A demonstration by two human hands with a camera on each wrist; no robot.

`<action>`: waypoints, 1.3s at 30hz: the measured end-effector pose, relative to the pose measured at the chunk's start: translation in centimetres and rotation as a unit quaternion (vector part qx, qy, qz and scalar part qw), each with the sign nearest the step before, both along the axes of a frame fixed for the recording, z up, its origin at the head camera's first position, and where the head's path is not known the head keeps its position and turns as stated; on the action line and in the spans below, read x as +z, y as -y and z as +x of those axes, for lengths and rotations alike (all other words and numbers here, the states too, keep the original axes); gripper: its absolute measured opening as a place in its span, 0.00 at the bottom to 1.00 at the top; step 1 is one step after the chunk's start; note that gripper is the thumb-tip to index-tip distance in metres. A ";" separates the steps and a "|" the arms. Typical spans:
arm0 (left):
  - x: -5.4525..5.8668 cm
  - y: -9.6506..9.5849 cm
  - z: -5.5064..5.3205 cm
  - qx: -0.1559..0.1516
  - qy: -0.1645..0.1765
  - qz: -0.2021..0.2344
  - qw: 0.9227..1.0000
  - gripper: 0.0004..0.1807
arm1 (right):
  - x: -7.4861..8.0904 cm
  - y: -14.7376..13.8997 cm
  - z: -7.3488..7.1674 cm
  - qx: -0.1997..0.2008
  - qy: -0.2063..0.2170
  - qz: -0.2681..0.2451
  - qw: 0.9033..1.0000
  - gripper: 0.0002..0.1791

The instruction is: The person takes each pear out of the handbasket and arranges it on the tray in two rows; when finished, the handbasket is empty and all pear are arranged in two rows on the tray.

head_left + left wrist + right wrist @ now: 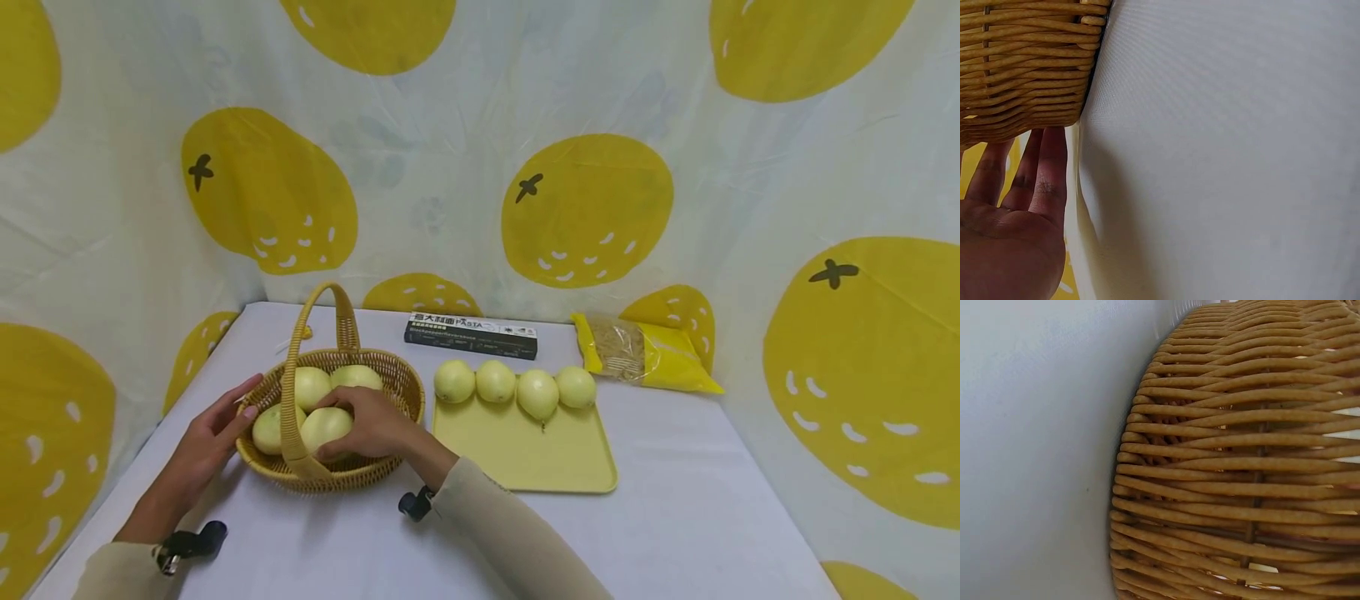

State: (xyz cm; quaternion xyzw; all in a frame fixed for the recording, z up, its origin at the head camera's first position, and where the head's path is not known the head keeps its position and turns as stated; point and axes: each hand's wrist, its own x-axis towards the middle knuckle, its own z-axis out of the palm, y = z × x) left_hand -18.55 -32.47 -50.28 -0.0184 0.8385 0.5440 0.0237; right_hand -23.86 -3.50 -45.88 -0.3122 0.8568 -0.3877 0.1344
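In the head view, a wicker basket with a tall arched handle stands on the left of the table. Several pale yellow-green round melons lie inside it. My right hand reaches over the near right rim and grips the front melon, thumb on its near side and fingers over its top. At the left rim, my left hand touches the basket with fairly straight fingers. In the left wrist view those fingers meet the woven outer wall. The right wrist view holds only basket weave and tablecloth.
Right of the basket lies a yellow tray, with several similar melons in a row along its far edge. Behind stand a black-and-white pasta box and a yellow bag of pasta. Fruit-patterned curtain encloses the table.
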 end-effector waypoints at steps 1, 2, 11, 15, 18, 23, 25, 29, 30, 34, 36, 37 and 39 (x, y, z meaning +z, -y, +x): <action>0.0 0.0 0.0 -0.001 0.001 0.001 1.000 0.37 | 0.0 0.0 0.0 -0.004 -0.006 -0.003 1.000 0.32; 0.0 0.0 -0.1 -0.001 0.002 0.003 1.000 0.37 | 0.0 -0.1 0.0 -0.010 -0.011 -0.006 1.000 0.33; -0.5 0.1 -0.5 0.005 0.001 -0.003 1.000 0.38 | 0.0 -0.3 0.1 -0.063 -0.004 -0.100 0.993 0.36; -0.5 0.1 -0.4 0.005 -0.001 0.000 1.000 0.38 | 0.1 -0.4 0.3 -0.088 0.007 -0.137 0.987 0.36; -0.4 0.1 -0.4 0.001 -0.005 0.002 1.000 0.37 | 0.1 -0.5 0.4 -0.099 0.009 -0.162 0.982 0.37; -0.1 0.0 -0.1 -0.002 -0.004 0.005 1.000 0.37 | 0.3 -0.7 0.5 -0.103 0.005 -0.184 0.977 0.38; 0.0 0.0 0.0 0.000 0.000 0.001 1.000 0.37 | 0.5 -1.0 0.6 -0.105 0.006 -0.190 0.976 0.38; 0.0 0.0 -0.1 0.007 0.009 -0.007 1.000 0.37 | 1.0 -1.8 0.7 -0.108 0.005 -0.198 0.974 0.39; 0.0 -0.1 -0.1 0.008 0.012 -0.006 1.000 0.37 | 1.1 -2.0 0.8 -0.110 0.004 -0.199 0.974 0.39; 0.0 -0.1 -0.3 0.007 0.018 -0.005 1.000 0.37 | 1.5 -2.8 1.0 -0.117 0.004 -0.209 0.971 0.39; 0.1 -0.1 -0.3 0.006 0.019 -0.007 1.000 0.38 | 1.7 -3.2 1.0 -0.120 0.005 -0.219 0.968 0.39; 0.0 -0.1 -0.3 0.005 0.019 -0.006 1.000 0.38 | 1.8 -3.5 1.1 -0.121 0.008 -0.223 0.967 0.39; 0.0 -0.2 -0.3 0.003 0.021 0.002 1.000 0.38 | 1.9 -4.0 1.3 -0.125 0.012 -0.227 0.966 0.39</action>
